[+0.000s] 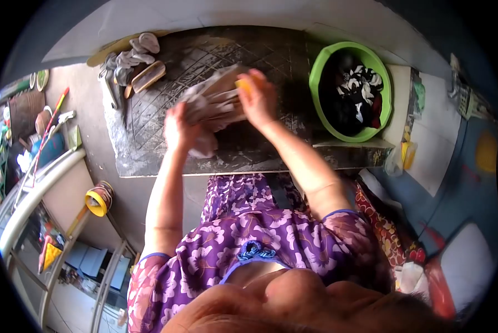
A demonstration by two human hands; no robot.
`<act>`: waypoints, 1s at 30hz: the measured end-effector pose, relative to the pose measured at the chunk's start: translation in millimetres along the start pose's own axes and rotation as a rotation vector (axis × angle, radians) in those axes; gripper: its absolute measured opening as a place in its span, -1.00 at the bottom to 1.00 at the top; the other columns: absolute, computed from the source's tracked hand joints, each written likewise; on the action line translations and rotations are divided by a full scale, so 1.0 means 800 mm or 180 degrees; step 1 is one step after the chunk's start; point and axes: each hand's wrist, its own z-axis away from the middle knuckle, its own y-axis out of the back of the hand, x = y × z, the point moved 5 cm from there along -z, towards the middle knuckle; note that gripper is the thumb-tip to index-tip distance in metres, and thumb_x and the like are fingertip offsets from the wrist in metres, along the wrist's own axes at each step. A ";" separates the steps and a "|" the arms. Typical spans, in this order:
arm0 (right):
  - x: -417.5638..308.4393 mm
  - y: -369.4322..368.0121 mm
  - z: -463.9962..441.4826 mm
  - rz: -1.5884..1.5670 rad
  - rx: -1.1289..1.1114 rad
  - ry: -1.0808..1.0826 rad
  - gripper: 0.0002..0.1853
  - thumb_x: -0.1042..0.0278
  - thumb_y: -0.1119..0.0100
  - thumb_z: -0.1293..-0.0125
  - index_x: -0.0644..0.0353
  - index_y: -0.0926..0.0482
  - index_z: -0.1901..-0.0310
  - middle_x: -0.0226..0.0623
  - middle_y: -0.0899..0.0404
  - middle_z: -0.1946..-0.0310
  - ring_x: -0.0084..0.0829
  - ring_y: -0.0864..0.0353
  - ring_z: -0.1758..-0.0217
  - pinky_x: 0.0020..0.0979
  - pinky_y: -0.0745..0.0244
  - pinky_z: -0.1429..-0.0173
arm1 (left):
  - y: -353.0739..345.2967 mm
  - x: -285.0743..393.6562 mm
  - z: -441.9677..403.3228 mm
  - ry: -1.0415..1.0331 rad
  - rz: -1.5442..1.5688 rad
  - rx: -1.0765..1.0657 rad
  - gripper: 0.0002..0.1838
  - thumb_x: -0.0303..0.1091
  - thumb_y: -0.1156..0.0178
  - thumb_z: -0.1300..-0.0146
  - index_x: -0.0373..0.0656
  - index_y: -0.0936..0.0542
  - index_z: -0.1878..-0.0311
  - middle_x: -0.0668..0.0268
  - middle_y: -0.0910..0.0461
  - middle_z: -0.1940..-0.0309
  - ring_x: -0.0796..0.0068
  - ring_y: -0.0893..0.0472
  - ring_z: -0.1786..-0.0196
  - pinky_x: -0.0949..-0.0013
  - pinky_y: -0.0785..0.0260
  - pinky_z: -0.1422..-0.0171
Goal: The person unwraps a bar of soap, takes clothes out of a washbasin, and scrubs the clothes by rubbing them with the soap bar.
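Note:
A greyish-pink wet cloth garment (214, 101) is stretched over the dark, grooved washing slab (260, 53). My left hand (181, 127) is closed on the garment's near left edge. In my right hand (258, 100) is a yellow-orange bar of soap (244, 85), held at the garment's right side; the hand is slightly blurred. Part of the garment hangs in folds below, near my left wrist. Off to the upper left lie a scrubbing brush (148, 76) and several crumpled grey socks (131, 57).
To the right stands a green basin (319, 94) holding dark and black-and-white clothes (361, 91). A wall (249, 15) runs behind the slab. On the left, a metal railing (44, 188) carries a yellow container (96, 204). A small yellow packet (408, 154) hangs at the right.

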 end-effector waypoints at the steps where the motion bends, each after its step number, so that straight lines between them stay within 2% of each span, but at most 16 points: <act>1: -0.015 -0.015 0.013 0.0023 0.0069 0.0187 -0.69 0.33 -0.30 -0.19 -0.01 -0.60 0.00 -0.11 -0.54 -0.03 -0.06 -0.59 0.05 -0.14 -0.50 -0.04 | 0.023 -0.021 0.006 0.0079 -0.0054 0.0205 -0.28 -0.27 -0.42 0.13 -0.02 -0.43 -0.21 0.04 -0.48 0.00 -0.05 -0.52 -0.05 0.04 -0.46 -0.11; 4: -0.039 -0.049 0.044 0.0265 -0.0166 0.0184 -0.61 0.20 -0.31 -0.21 -0.18 -0.56 -0.10 -0.32 -0.40 -0.21 -0.18 -0.48 0.01 -0.16 -0.39 -0.11 | 0.066 -0.099 0.030 0.0363 -0.0490 0.0617 -0.22 -0.23 -0.42 0.15 -0.04 -0.41 -0.25 -0.02 -0.47 0.01 -0.08 -0.53 -0.04 0.03 -0.45 -0.11; 8: -0.019 -0.093 0.094 0.0720 -0.1185 0.0106 -0.45 0.02 -0.34 -0.18 -0.31 -0.47 -0.23 -0.34 -0.24 -0.35 -0.22 -0.41 -0.15 -0.09 -0.36 -0.16 | 0.030 -0.203 0.039 0.1043 -0.1148 -0.0431 0.00 -0.09 -0.45 0.19 -0.03 -0.26 -0.40 -0.20 -0.38 -0.10 -0.17 -0.51 -0.10 0.00 -0.44 -0.16; 9: -0.022 -0.087 0.097 0.0717 -0.1335 0.0329 -0.39 -0.05 -0.32 -0.19 -0.35 -0.41 -0.30 -0.35 -0.12 -0.44 -0.23 -0.34 -0.24 -0.07 -0.33 -0.19 | 0.021 -0.201 0.040 0.1334 -0.1361 -0.0662 0.10 -0.01 -0.48 0.18 -0.02 -0.16 -0.47 -0.25 -0.26 -0.25 -0.18 -0.43 -0.23 0.02 -0.38 -0.28; 10: -0.020 -0.082 0.100 0.0359 -0.1544 0.0232 -0.34 -0.10 -0.31 -0.19 -0.35 -0.36 -0.34 -0.31 -0.12 -0.46 -0.18 -0.38 -0.27 -0.07 -0.35 -0.26 | 0.016 -0.189 0.037 0.1238 -0.1371 -0.0476 0.13 0.05 -0.49 0.15 0.01 -0.12 -0.50 -0.27 -0.10 -0.39 -0.18 -0.20 -0.43 -0.06 -0.19 -0.44; 11: -0.014 -0.066 0.096 0.0201 -0.1311 0.0229 -0.34 -0.09 -0.33 -0.19 -0.32 -0.37 -0.33 -0.28 -0.18 -0.43 -0.17 -0.40 -0.28 -0.08 -0.37 -0.28 | 0.011 -0.172 0.032 0.0954 -0.1330 -0.0167 0.09 0.05 -0.47 0.10 0.03 -0.13 -0.50 -0.22 -0.05 -0.43 -0.16 -0.09 -0.48 -0.11 -0.09 -0.47; 13: 0.003 -0.007 0.071 0.0025 -0.0595 0.0330 -0.41 0.05 -0.39 -0.15 -0.16 -0.47 -0.24 -0.17 -0.37 -0.31 -0.12 -0.46 -0.28 -0.12 -0.41 -0.32 | 0.038 -0.045 0.028 0.0637 -0.1405 0.0155 -0.06 -0.04 -0.40 -0.06 0.06 -0.15 -0.48 -0.06 0.03 -0.51 -0.08 0.12 -0.57 -0.24 0.09 -0.51; 15: 0.057 0.091 0.034 -0.0301 -0.0170 -0.0267 -0.59 0.30 -0.38 -0.10 0.05 -0.60 -0.03 -0.17 -0.48 -0.19 -0.07 -0.38 -0.32 -0.18 -0.36 -0.33 | 0.018 0.017 0.010 -0.0177 -0.0369 0.0582 -0.29 -0.17 -0.37 -0.09 0.00 -0.35 -0.33 0.04 -0.14 -0.46 -0.06 -0.09 -0.51 -0.13 -0.01 -0.50; 17: 0.155 0.178 0.021 0.0601 0.0732 -0.0342 -0.54 0.28 -0.40 -0.05 0.10 -0.56 -0.04 -0.09 -0.51 -0.04 -0.05 -0.45 -0.18 -0.15 -0.36 -0.28 | -0.009 0.092 -0.009 -0.0956 0.0429 0.0553 -0.47 -0.29 -0.33 -0.13 -0.06 -0.48 -0.21 0.06 -0.31 -0.36 -0.04 -0.27 -0.42 0.00 -0.14 -0.45; 20: 0.329 0.276 0.013 0.1898 0.0545 -0.1687 -0.15 -0.05 -0.45 0.00 -0.06 -0.31 -0.33 -0.13 -0.16 -0.40 -0.03 -0.22 -0.42 0.06 -0.22 -0.37 | -0.059 0.251 -0.016 -0.1546 0.1244 -0.0082 -0.58 -0.42 -0.25 -0.18 -0.13 -0.53 -0.14 0.07 -0.41 -0.28 0.01 -0.43 -0.30 0.14 -0.34 -0.34; 23: 0.392 0.312 -0.034 0.2185 -0.0764 -0.2111 0.27 -0.29 -0.50 0.14 -0.36 0.18 -0.53 -0.29 0.46 -0.58 -0.05 0.53 -0.62 0.42 0.14 -0.44 | -0.138 0.363 -0.035 -0.1833 0.1385 -0.0867 -0.53 -0.38 -0.26 -0.19 -0.10 -0.50 -0.20 0.09 -0.35 -0.34 0.00 -0.43 -0.30 0.11 -0.36 -0.33; 24: 0.397 0.318 -0.050 0.2372 -0.1087 -0.2252 0.30 -0.29 -0.51 0.16 -0.42 0.23 -0.53 -0.26 0.47 -0.58 0.04 0.48 -0.61 0.26 0.09 -0.51 | -0.176 0.399 -0.047 -0.1817 0.1464 -0.1106 -0.49 -0.36 -0.27 -0.18 -0.07 -0.48 -0.23 0.09 -0.32 -0.37 -0.03 -0.38 -0.34 0.09 -0.33 -0.36; 26: 0.462 0.305 -0.061 0.2060 -0.1193 -0.2206 0.28 -0.24 -0.49 0.11 -0.44 0.26 -0.53 -0.19 0.35 -0.58 0.13 0.31 -0.59 0.06 -0.01 -0.55 | -0.261 0.447 -0.077 -0.2392 0.0810 -0.0703 -0.31 -0.27 -0.29 -0.17 0.02 -0.32 -0.39 0.06 -0.13 -0.47 -0.07 -0.22 -0.45 0.04 -0.26 -0.41; 27: 0.461 0.308 -0.069 0.2144 -0.1482 -0.2493 0.22 -0.17 -0.46 0.05 -0.41 0.24 -0.53 -0.10 0.11 -0.54 0.21 0.08 -0.52 -0.12 -0.20 -0.49 | -0.283 0.470 -0.091 -0.2174 0.0382 -0.0929 -0.22 -0.24 -0.30 -0.16 0.07 -0.21 -0.45 0.06 -0.03 -0.50 -0.09 -0.15 -0.48 0.02 -0.23 -0.43; 28: 0.465 0.304 -0.066 0.2539 -0.1026 -0.2105 -0.01 -0.07 -0.44 0.02 -0.31 -0.12 -0.47 -0.10 -0.25 -0.37 0.13 -0.19 -0.41 -0.08 -0.37 -0.35 | -0.303 0.488 -0.108 -0.1957 -0.0047 -0.1150 -0.12 -0.20 -0.32 -0.14 0.11 -0.10 -0.51 0.06 0.06 -0.54 -0.11 -0.09 -0.50 0.00 -0.20 -0.45; 30: 0.467 0.305 -0.039 0.1656 -0.0635 -0.1840 -0.38 0.10 -0.40 0.00 -0.15 -0.50 -0.18 -0.16 -0.48 -0.13 0.01 -0.40 -0.25 -0.09 -0.46 -0.19 | -0.346 0.506 -0.142 -0.1918 0.0055 -0.1020 -0.02 -0.17 -0.31 -0.14 0.16 0.05 -0.55 0.05 0.12 -0.55 -0.12 -0.08 -0.51 -0.05 -0.17 -0.46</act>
